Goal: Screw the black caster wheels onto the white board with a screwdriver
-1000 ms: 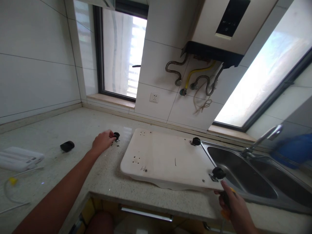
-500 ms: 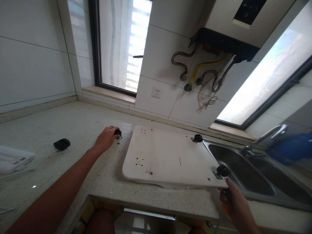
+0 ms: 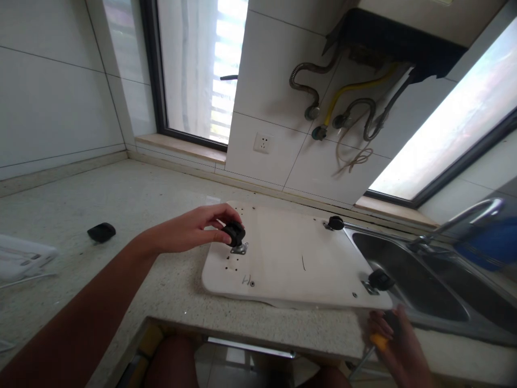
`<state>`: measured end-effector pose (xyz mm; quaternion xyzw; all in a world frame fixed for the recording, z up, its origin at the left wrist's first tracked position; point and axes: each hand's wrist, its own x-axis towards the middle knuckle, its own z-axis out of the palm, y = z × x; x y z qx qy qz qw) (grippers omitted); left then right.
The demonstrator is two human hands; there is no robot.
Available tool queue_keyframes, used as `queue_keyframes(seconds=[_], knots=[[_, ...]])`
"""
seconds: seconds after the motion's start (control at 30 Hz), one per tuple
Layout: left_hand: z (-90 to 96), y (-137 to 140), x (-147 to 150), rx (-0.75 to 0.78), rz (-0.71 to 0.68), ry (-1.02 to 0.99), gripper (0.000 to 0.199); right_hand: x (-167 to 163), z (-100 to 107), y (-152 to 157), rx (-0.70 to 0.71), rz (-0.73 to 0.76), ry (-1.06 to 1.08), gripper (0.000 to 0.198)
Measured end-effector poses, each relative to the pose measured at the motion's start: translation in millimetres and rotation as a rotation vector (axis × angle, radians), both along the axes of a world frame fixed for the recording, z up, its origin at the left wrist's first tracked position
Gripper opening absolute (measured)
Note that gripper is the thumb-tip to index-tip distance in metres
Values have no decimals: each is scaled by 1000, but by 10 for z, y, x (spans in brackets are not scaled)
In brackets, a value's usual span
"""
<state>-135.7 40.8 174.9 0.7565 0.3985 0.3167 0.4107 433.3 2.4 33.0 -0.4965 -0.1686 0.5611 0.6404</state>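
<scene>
On the far left of the table (image 3: 121, 199) a small black object (image 3: 101, 232) lies alone, with a white plastic piece (image 3: 22, 258) at the frame's edge beyond it. The left hand (image 3: 194, 229), which a second ago rested on the bare table beside a small black caster, has now lifted that caster wheel (image 3: 235, 235) and carried it over the left end of the white board (image 3: 291, 258). Its grip is closed on the wheel with thumb and fingertips, and the metal mounting plate hangs just above the cluster of screw holes near that corner. So the piece has gone from lying loose on the table to being held at its mounting spot. Two other casters already stand on the board, one at the far edge (image 3: 335, 222) and one at the near right corner (image 3: 379, 280), beside the sink (image 3: 428, 285). The right hand (image 3: 393, 337), low at the table's edge, is clenched around a yellow-handled tool (image 3: 379, 340), much as before.
</scene>
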Motion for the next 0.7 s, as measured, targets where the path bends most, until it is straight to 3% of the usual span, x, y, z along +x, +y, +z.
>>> queue_keyframes(seconds=[0.27, 0.47, 0.7], knots=[[-28, 10, 50, -10, -20, 186, 29, -87, 51, -17, -20, -87, 102, 78], [-78, 26, 64, -38, -58, 226, 31, -106, 104, -28, -31, -72, 116, 70], [-72, 22, 106, -74, -63, 286, 34, -111, 109, -43, -49, -89, 118, 75]])
